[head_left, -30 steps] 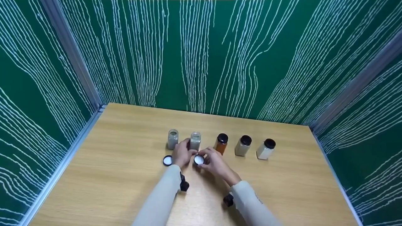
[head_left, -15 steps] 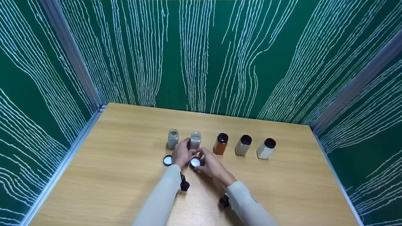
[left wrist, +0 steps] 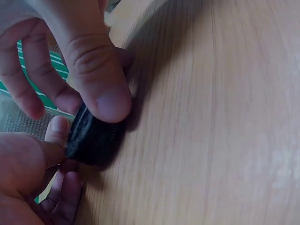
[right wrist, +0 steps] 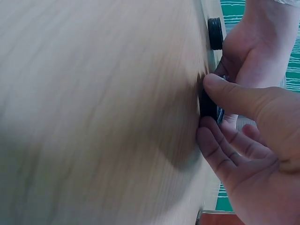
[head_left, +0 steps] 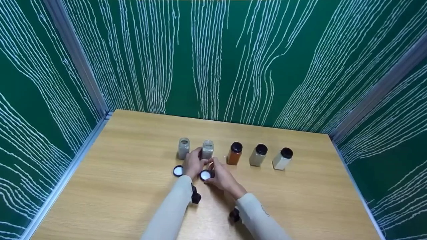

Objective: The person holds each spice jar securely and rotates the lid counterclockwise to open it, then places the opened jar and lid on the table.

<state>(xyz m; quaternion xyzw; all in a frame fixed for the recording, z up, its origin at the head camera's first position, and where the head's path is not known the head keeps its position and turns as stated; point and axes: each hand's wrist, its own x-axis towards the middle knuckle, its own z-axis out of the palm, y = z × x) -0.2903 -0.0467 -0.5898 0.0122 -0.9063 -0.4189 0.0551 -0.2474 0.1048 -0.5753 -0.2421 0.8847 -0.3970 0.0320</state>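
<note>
Green walls point(head_left: 181, 60) streaked with wavy white lines surround a pale wooden table point(head_left: 140, 140), and here is the line-up: five jars in a row across its middle. The leftmost jar point(head_left: 183, 148) stands upright, mouth uncovered, and next to it the second jar point(head_left: 207, 150) shows an uncovered mouth too. Here's the left hand point(head_left: 193, 163), on that second jar, fingers along its side, thumb across the front, a light grip. And the right hand point(head_left: 223, 175)! It's half curled, just beside the other, thumb and fingertips pinching a black lid point(head_left: 205, 175) by the rim, white inside facing up. The held lid is in front of the second jar, low over the wood; whether it touches is hard to tell. Just left of the left hand, another lid point(head_left: 178, 171) lies white side up on the table. Over on the right, three black-capped jars stand upright and apart: the orange-brown jar point(head_left: 234, 154), then the greyish jar point(head_left: 258, 155), and at the far end the white jar point(head_left: 282, 159).
</note>
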